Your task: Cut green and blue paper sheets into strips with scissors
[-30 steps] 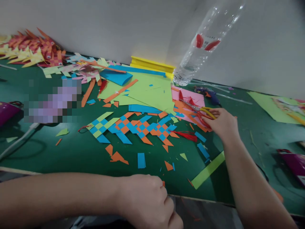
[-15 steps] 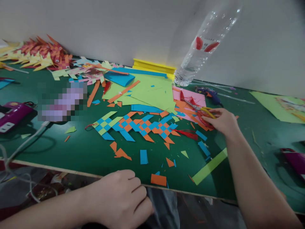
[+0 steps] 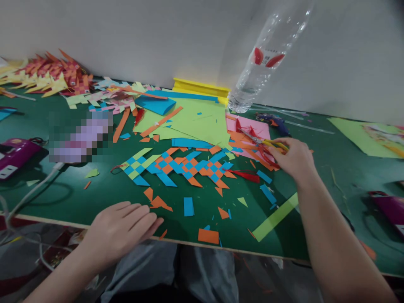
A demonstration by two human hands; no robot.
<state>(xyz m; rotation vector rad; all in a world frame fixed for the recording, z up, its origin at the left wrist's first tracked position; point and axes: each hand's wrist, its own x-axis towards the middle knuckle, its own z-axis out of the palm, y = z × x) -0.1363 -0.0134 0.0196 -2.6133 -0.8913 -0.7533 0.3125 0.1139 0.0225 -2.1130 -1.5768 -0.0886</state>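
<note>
My right hand [image 3: 293, 160] is closed on the handles of the scissors [image 3: 256, 139], whose blades point left over red tassels and a pink sheet [image 3: 263, 129]. One handle looks yellow, the other red. At the table's front edge, my left hand [image 3: 124, 227] lies palm down with loosely extended fingers, holding nothing I can see. Between the hands lies a woven paper fish chain [image 3: 192, 166] in blue, orange and green, with a cord loop at its left end and a red tassel [image 3: 246, 174] at its right.
Green sheets [image 3: 198, 118] and paper scraps [image 3: 160, 203] cover much of the green table. A clear bottle [image 3: 252, 80] stands behind the scissors. At left are a blurred-out phone [image 3: 82, 136] on a white cable and a purple power strip [image 3: 19, 155]. Finished red-orange paper fish [image 3: 59, 71] lie at back left.
My left hand has moved left and up onto the table edge, its fingers loosening from a fist. My right hand stays at the scissors, and the view has shifted slightly.
</note>
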